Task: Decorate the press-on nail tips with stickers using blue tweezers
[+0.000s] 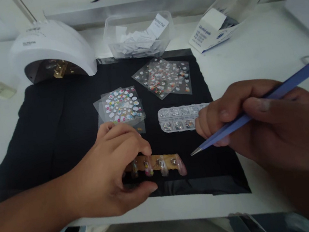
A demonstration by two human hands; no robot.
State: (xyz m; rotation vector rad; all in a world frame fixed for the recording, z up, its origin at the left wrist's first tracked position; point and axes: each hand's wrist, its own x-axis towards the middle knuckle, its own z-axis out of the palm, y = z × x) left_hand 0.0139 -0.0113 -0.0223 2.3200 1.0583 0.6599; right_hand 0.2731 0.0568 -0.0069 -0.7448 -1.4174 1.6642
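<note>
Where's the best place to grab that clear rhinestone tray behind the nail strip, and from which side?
Grip the rhinestone tray by its free left end, pinching across the long edges from above. It lies flat on the black mat, and its right end is hidden behind the right hand holding the blue tweezers.

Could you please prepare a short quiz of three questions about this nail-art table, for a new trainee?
1. True or false: the right hand holds blue pointed tweezers.
2. Which thing does the left hand steady on the black cloth mat?
A. the white dome-shaped nail lamp
B. the tan strip with artificial nails
C. the clear compartment box of rhinestones
3. Fill in: the clear plastic tub of white paper packets stands ____ the mat, at its far edge.

Key: 1 true. 2 B. 3 beyond (off the cloth, on the white table).
</note>
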